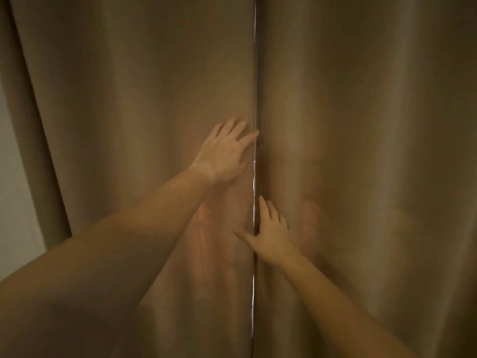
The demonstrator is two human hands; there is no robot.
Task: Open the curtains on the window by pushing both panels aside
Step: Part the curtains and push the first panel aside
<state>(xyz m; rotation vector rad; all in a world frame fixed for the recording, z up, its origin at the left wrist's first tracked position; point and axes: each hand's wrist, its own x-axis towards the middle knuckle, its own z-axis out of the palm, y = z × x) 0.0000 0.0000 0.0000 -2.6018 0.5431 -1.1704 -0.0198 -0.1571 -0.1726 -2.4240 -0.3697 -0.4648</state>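
Observation:
Two tan curtain panels hang closed and fill the view. The left panel (144, 104) and the right panel (361, 112) meet at a thin vertical slit of light (255, 73) in the middle. My left hand (225, 153) lies flat on the left panel with fingers spread, its index fingertip touching the slit. Lower down, my right hand (271, 235) rests on the right panel's edge, fingers apart, thumb crossing onto the left panel. Neither hand grips the fabric. The window behind is hidden.
A pale wall (15, 189) shows at the far left beside the outer fold of the left panel. Deep vertical folds run down both panels.

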